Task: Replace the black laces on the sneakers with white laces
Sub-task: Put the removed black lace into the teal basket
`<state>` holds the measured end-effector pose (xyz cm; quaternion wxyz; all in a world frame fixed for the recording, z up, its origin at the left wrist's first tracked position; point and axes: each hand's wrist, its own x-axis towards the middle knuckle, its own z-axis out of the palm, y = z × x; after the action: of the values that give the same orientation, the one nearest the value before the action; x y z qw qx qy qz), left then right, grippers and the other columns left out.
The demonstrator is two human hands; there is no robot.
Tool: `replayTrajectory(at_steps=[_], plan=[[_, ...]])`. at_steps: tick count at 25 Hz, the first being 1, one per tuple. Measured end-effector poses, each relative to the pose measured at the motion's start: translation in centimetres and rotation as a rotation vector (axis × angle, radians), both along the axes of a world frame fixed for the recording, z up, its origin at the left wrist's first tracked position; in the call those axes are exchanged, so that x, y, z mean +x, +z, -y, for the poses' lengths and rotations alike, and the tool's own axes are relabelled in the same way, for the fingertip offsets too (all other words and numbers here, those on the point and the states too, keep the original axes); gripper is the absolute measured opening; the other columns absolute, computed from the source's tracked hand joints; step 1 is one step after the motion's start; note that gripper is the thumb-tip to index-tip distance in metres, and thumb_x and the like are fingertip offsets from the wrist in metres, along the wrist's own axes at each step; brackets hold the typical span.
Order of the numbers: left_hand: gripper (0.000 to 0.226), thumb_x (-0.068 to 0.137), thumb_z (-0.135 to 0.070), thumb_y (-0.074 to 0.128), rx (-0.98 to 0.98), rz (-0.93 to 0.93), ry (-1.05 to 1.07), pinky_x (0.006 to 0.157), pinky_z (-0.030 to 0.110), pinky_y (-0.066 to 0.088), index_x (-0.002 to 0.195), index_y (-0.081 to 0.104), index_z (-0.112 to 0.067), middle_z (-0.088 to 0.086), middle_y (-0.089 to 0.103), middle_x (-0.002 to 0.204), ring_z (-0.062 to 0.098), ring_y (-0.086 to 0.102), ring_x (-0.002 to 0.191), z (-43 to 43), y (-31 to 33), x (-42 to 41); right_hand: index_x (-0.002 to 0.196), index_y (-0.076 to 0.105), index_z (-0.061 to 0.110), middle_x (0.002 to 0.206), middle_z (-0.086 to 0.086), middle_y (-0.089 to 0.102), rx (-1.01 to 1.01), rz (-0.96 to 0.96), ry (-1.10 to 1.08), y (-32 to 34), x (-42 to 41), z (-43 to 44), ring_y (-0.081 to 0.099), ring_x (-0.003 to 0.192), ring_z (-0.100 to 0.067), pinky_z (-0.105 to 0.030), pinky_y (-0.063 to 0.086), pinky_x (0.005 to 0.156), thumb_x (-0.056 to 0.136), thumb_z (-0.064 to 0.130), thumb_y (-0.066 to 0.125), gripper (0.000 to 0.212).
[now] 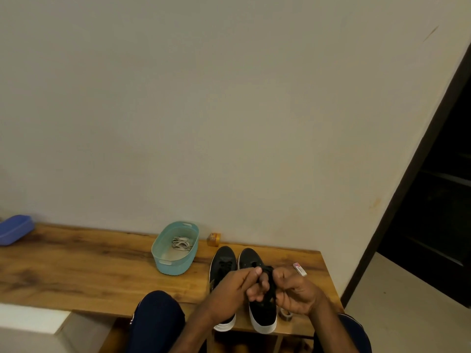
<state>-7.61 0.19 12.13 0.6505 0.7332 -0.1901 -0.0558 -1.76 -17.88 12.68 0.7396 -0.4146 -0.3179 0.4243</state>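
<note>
Though black-topped, white-soled sneakers (262,314), black laces (267,270)

Black sneakers (251,284) with white soles, teal basket (175,247), white laces (181,243), blue tub (15,229).

Nothing here can actually be read: the small flat white-and-pink packet (300,269) just right of the pair of black, white-soled sneakers (224,258) bears print too tiny to make out, and the little orange box (213,239) behind those sneakers shows only blur.
</note>
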Motion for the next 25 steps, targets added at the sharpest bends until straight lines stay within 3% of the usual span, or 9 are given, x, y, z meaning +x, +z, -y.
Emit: replayTrajectory(at_steps=[4,8,12,15,18,21,23,25], plan=[[0.039,0.108,-0.035,0.033,-0.066,-0.033,0.032,0.075,0.026,0.046,0.092,0.065,-0.019,-0.008,0.044,0.064,0.015,0.051,0.071,-0.8,0.0,-0.4,0.103,0.068,0.004,0.119,-0.024,0.067,-0.039,-0.017,-0.027,0.4,-0.5,-1.1,0.063,0.117,-0.032,-0.033,0.049,0.103,0.101,0.034,0.054,0.033],[0.038,0.104,-0.042,0.038,-0.099,-0.051,0.219,0.058,0.020,0.037,0.086,0.062,-0.019,-0.007,0.042,0.061,0.010,0.048,0.065,-2.0,-0.4,-0.8,0.090,0.070,0.004,0.099,-0.023,0.073,-0.086,-0.070,-0.184,-0.5,-1.2,-3.8,0.072,0.091,-0.026,-0.028,0.056,0.082,0.098,0.048,0.056,0.047],[0.037,0.103,-0.042,0.036,-0.082,-0.079,0.301,0.053,0.022,0.034,0.088,0.058,-0.017,-0.009,0.042,0.062,0.007,0.047,0.063,-2.3,-1.0,-1.5,0.088,0.071,0.004,0.099,-0.024,0.072,-0.154,-0.033,-0.265,-1.3,-1.2,-5.1,0.071,0.090,-0.027,-0.029,0.056,0.083,0.103,0.042,0.045,0.048],[0.037,0.103,-0.039,0.036,-0.070,-0.040,0.316,0.054,0.017,0.037,0.089,0.057,-0.011,-0.010,0.044,0.061,0.008,0.046,0.062,-2.1,-0.7,-1.3,0.080,0.065,0.003,0.089,-0.026,0.071,-0.149,-0.035,-0.356,-1.7,-1.0,-5.5,0.070,0.080,-0.029,-0.032,0.056,0.078,0.099,0.043,0.056,0.045],[0.040,0.104,-0.037,0.038,0.012,0.035,0.367,0.065,0.034,0.046,0.090,0.058,-0.005,-0.004,0.048,0.065,0.017,0.048,0.066,-2.1,-0.6,-0.6,0.064,0.059,0.009,0.071,-0.022,0.068,-0.188,0.018,-0.563,-2.2,-1.0,-6.7,0.064,0.064,-0.027,-0.032,0.053,0.069,0.087,0.053,0.070,0.051],[0.037,0.105,-0.039,0.037,0.169,0.121,0.410,0.074,0.048,0.048,0.090,0.060,-0.014,0.001,0.055,0.072,0.023,0.055,0.071,-2.2,-0.9,-0.1,0.052,0.054,0.012,0.056,-0.017,0.057,-0.249,0.037,-0.837,-3.1,-1.5,-8.4,0.053,0.053,-0.025,-0.032,0.047,0.062,0.077,0.068,0.070,0.063],[0.033,0.104,-0.045,0.036,0.244,0.162,0.444,0.074,0.045,0.049,0.088,0.057,-0.024,-0.003,0.057,0.078,0.015,0.056,0.075,-2.0,-1.0,0.0,0.056,0.056,0.013,0.059,-0.013,0.053,-0.220,-0.006,-0.988,-3.5,-1.7,-9.1,0.051,0.057,-0.022,-0.033,0.045,0.062,0.079,0.067,0.069,0.059],[0.029,0.102,-0.052,0.032,0.335,0.200,0.488,0.071,0.035,0.048,0.087,0.051,-0.037,-0.011,0.055,0.081,0.005,0.053,0.077,-1.9,-1.3,-0.1,0.069,0.063,0.011,0.071,-0.012,0.056,-0.120,-0.172,-0.954,-3.6,-1.7,-9.4,0.057,0.072,-0.022,-0.036,0.049,0.071,0.084,0.057,0.068,0.049]])
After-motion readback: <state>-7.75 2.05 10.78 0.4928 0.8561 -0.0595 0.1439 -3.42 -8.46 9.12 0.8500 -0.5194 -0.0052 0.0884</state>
